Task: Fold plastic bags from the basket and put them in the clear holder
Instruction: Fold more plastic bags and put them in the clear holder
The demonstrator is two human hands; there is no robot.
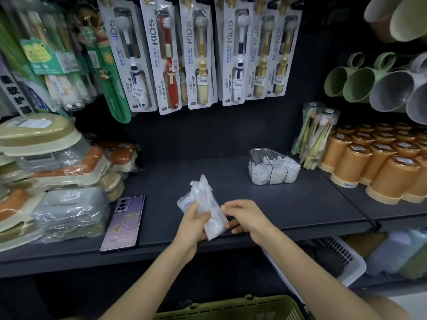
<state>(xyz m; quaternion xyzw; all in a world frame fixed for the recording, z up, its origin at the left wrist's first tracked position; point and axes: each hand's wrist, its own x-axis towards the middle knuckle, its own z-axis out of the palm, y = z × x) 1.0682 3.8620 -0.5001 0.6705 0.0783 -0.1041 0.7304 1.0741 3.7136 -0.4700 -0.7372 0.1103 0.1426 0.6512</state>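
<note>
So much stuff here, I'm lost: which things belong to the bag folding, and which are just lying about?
In the job: bag, left hand, right hand, holder, basket.
Lying about: phone, toothbrushes, mugs, orange cups.

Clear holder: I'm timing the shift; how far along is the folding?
Done: folded white bags already sit in the clear holder. In hand: left hand and right hand hold one plastic bag, partly folded. Left: it must go in; contents of the green basket are hidden.

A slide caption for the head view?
Left hand and right hand hold a plastic bag over the shelf; clear holder behind.
</note>
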